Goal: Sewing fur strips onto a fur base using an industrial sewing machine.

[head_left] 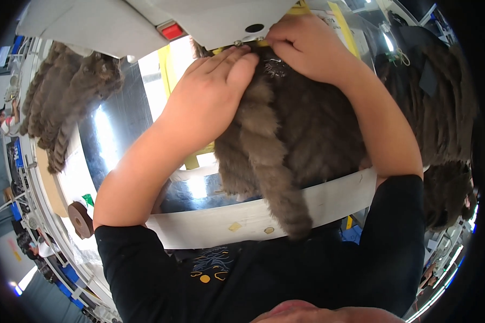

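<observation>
A brown faux-fur piece (320,121) with a long tail-like strip (267,145) lies under the white head of a sewing machine (221,21). My left hand (213,89) rests on the fur's left side, fingers stretched forward and fingertips close to the machine's needle area. At the upper right, my right hand (310,48) is closed, its curled fingers pinching the fur's far edge beside the machine head. The needle and the spot being worked are hidden below the head. The strip hangs over the table's white front edge (199,230).
A pile of brown fur pieces (73,91) sits at the left, and more dark fur (439,102) hangs at the right. A brown tape roll (81,219) stands near my left elbow. A red button (172,32) is on the machine. Other people are in the far left background.
</observation>
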The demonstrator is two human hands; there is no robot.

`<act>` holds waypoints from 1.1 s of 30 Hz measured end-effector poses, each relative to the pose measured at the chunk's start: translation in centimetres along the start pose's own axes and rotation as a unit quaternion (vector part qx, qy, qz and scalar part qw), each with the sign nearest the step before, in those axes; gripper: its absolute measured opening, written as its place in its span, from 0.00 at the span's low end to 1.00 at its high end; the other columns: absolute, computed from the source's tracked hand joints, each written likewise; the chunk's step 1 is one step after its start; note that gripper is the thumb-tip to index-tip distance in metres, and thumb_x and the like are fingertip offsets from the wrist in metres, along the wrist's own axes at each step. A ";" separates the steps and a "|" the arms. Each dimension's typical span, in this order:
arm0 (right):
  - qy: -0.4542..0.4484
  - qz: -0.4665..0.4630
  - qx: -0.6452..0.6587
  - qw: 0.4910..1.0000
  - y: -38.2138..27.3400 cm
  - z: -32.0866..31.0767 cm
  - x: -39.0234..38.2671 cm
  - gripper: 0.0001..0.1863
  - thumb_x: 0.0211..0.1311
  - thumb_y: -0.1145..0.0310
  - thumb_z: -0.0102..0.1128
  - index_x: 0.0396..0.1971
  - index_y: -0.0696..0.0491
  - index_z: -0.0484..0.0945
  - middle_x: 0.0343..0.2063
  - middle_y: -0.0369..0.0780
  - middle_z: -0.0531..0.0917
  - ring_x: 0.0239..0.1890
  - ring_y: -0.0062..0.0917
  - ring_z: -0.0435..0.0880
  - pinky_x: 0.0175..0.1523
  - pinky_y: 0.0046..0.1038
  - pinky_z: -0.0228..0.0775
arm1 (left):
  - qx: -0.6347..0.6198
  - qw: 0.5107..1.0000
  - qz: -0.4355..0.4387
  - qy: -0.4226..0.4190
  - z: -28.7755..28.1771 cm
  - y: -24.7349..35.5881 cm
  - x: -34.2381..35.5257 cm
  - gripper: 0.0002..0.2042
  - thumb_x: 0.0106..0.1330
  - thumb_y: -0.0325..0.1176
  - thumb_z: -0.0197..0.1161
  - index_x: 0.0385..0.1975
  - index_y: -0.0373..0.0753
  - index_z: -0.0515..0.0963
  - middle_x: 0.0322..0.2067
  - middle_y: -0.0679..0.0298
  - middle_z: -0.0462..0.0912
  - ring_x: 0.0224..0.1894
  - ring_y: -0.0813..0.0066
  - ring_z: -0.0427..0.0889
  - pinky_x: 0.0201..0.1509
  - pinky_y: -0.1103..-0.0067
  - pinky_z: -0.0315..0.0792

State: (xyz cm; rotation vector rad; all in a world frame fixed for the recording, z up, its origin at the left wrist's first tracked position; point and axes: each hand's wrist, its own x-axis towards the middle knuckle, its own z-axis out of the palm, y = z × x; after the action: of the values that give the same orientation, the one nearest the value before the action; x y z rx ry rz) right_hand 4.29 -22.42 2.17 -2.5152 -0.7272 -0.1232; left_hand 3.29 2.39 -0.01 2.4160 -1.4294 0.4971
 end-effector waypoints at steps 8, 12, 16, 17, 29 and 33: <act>0.018 -0.087 0.029 0.996 -0.8 1.5 -1.5 0.17 0.58 0.74 0.55 0.44 0.54 0.89 0.48 0.41 0.89 0.52 0.38 0.86 0.59 0.38 0.77 | 0.026 0.999 -0.038 -0.011 -0.7 1.0 -0.2 0.10 0.61 0.25 0.57 0.43 0.35 0.75 0.55 0.50 0.85 0.44 0.57 0.85 0.48 0.66 0.76; 0.024 -0.086 -0.002 0.996 -1.1 1.8 -1.5 0.17 0.58 0.75 0.55 0.44 0.55 0.89 0.48 0.41 0.89 0.51 0.39 0.86 0.58 0.40 0.77 | 0.005 0.996 -0.068 -0.056 -1.3 0.7 0.3 0.13 0.56 0.22 0.59 0.42 0.35 0.74 0.54 0.50 0.85 0.44 0.54 0.85 0.47 0.65 0.77; 0.027 -0.091 -0.008 0.995 -0.9 2.0 -1.5 0.16 0.58 0.75 0.55 0.43 0.55 0.89 0.47 0.41 0.89 0.51 0.39 0.86 0.57 0.41 0.78 | -0.010 0.996 -0.060 -0.071 -1.5 0.4 0.6 0.15 0.53 0.19 0.60 0.42 0.35 0.73 0.52 0.49 0.84 0.44 0.48 0.84 0.47 0.62 0.77; 0.033 -0.096 -0.013 0.995 -1.0 2.0 -1.5 0.16 0.58 0.75 0.56 0.42 0.55 0.89 0.46 0.41 0.89 0.50 0.40 0.86 0.57 0.42 0.78 | -0.012 0.996 -0.057 -0.074 -1.6 0.3 0.6 0.15 0.53 0.19 0.60 0.42 0.35 0.73 0.52 0.49 0.84 0.44 0.48 0.84 0.47 0.62 0.77; 0.018 -0.061 -0.008 0.998 -2.3 1.6 -1.7 0.11 0.56 0.76 0.56 0.35 0.56 0.88 0.34 0.46 0.88 0.42 0.44 0.87 0.50 0.43 0.79 | 0.002 0.990 -0.059 -0.127 -2.8 0.8 1.0 0.16 0.55 0.20 0.60 0.45 0.35 0.74 0.57 0.47 0.83 0.47 0.47 0.85 0.50 0.62 0.79; -0.003 -0.048 -0.030 0.998 -2.8 1.3 -1.9 0.10 0.56 0.75 0.57 0.32 0.56 0.87 0.32 0.47 0.88 0.39 0.45 0.87 0.47 0.43 0.80 | -0.003 0.986 -0.069 -0.149 -3.0 1.1 1.0 0.17 0.56 0.20 0.60 0.47 0.35 0.75 0.58 0.46 0.82 0.46 0.49 0.85 0.51 0.63 0.80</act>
State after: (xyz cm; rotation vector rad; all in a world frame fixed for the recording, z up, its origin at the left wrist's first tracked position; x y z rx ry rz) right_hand 1.12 -20.65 1.86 -2.5392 -0.8592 -0.1746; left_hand 2.33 2.36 3.20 2.6474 -1.3543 0.1001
